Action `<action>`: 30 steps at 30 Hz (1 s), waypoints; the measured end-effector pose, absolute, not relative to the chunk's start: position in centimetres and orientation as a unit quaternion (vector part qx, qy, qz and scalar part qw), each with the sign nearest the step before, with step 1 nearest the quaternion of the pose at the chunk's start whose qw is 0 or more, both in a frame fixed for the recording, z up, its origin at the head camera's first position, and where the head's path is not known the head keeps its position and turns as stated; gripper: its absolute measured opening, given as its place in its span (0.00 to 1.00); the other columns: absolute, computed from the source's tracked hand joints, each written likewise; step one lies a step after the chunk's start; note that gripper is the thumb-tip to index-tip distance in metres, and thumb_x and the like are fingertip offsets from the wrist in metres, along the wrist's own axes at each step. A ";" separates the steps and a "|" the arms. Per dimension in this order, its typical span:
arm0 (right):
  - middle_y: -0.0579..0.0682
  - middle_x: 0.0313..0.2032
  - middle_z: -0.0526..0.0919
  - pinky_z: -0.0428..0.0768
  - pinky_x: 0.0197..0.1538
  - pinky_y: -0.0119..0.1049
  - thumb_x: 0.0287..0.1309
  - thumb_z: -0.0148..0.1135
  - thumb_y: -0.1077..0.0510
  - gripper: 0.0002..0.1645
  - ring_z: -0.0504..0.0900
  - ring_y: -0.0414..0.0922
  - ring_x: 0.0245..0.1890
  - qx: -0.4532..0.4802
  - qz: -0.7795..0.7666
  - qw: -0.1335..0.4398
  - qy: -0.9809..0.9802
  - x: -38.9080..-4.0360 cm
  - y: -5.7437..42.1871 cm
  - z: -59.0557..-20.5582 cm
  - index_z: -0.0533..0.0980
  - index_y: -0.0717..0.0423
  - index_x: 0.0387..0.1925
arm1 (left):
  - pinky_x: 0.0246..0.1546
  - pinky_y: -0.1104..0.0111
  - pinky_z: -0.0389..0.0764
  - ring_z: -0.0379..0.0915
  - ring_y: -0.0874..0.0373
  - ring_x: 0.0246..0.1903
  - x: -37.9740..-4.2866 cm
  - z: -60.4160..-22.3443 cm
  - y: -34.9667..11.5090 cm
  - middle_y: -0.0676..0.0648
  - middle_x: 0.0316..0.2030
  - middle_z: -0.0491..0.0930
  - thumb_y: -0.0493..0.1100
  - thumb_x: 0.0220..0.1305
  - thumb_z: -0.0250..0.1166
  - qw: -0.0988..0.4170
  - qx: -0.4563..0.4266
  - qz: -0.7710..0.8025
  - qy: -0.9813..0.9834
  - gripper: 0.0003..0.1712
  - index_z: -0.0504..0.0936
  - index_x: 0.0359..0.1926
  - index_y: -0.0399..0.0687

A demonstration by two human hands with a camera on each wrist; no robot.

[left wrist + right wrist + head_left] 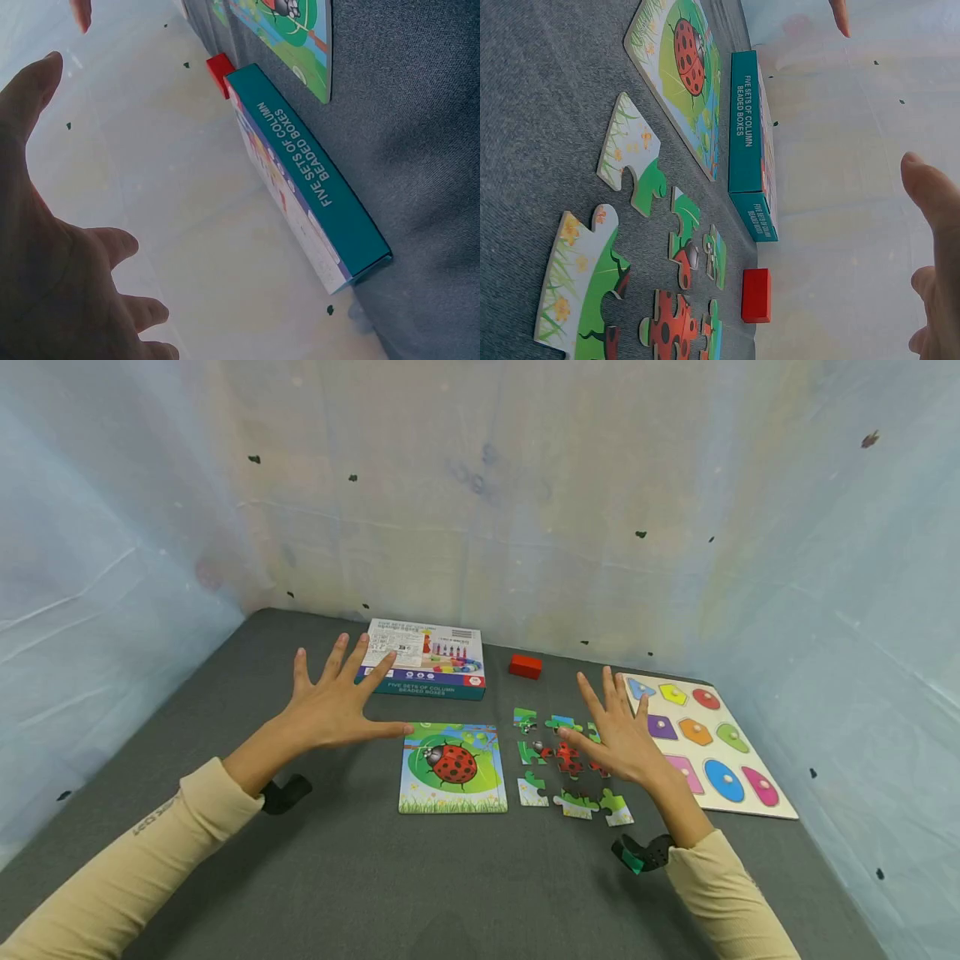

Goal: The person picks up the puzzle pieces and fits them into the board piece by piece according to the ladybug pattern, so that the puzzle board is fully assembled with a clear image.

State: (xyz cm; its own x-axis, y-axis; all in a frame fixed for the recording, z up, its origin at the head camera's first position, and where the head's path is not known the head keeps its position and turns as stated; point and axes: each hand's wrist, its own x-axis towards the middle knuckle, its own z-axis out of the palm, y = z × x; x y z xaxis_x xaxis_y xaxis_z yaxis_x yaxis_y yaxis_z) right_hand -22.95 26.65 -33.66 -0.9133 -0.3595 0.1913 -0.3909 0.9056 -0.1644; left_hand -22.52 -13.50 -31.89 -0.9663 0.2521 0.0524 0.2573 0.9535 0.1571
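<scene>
Both hands are raised over the table with fingers spread, and neither holds anything. In the head view my left hand (327, 708) hovers left of a square ladybug picture board (454, 768), its thumb overlapping the board's upper left corner. My right hand (621, 739) is above several loose ladybug puzzle pieces (576, 806) and hides part of the right-hand ones. These pieces lie apart in rough rows beside the board. The right wrist view shows a piece with red and black spots (673, 330) and a white-edged corner piece with flowers (622, 142).
Behind the board lies a teal and white box (431, 687) lettered "Five sets of column beaded boxes". A red block (525, 666) sits to its right. At the right edge is a shape board (678, 760) with colourful knobbed shapes. Pale sheeting (480, 510) surrounds the grey table (450, 885).
</scene>
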 end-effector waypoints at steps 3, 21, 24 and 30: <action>0.56 0.71 0.25 0.24 0.60 0.68 0.58 0.48 0.29 0.53 0.22 0.53 0.70 0.194 0.098 0.080 -0.973 -23.2 26.8 -33.5 0.38 0.45 0.73 | 0.53 0.38 0.11 0.14 0.43 0.69 -22.7 -31.8 -13.4 0.42 0.72 0.25 0.89 0.38 0.43 0.015 -0.131 -0.084 -0.988 0.66 0.39 0.73 0.62; 0.48 0.73 0.39 0.60 0.60 0.61 0.60 0.57 0.41 0.47 0.51 0.57 0.69 0.242 0.227 0.127 -0.935 -24.1 26.0 -35.0 0.45 0.42 0.73 | 0.56 0.34 0.53 0.46 0.30 0.65 -23.0 -36.7 -12.5 0.31 0.68 0.48 0.77 0.41 0.63 -0.025 -0.200 -0.202 -0.958 0.66 0.48 0.73 0.46; 0.50 0.73 0.43 0.62 0.60 0.60 0.59 0.59 0.44 0.47 0.54 0.57 0.68 0.249 0.231 0.134 -0.931 -24.9 25.6 -35.4 0.47 0.45 0.72 | 0.53 0.35 0.60 0.50 0.30 0.64 -23.5 -37.8 -12.1 0.31 0.68 0.50 0.74 0.39 0.67 -0.050 -0.222 -0.221 -0.949 0.67 0.50 0.72 0.45; 0.53 0.71 0.52 0.57 0.64 0.56 0.58 0.63 0.52 0.42 0.51 0.53 0.70 0.257 0.246 0.123 -0.927 -26.8 24.3 -36.8 0.56 0.58 0.69 | 0.57 0.38 0.57 0.49 0.34 0.65 -24.0 -40.1 -11.7 0.33 0.68 0.52 0.70 0.38 0.71 -0.099 -0.291 -0.220 -0.926 0.66 0.54 0.71 0.41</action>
State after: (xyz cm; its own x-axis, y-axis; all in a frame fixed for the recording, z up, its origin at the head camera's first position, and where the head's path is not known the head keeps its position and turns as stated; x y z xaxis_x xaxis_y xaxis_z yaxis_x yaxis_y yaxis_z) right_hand -26.76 24.29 -36.76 -0.8375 -0.4160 0.3543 -0.5369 0.7472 -0.3918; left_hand -24.01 -11.74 -40.08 -0.8113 0.5820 -0.0552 0.4950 0.7341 0.4648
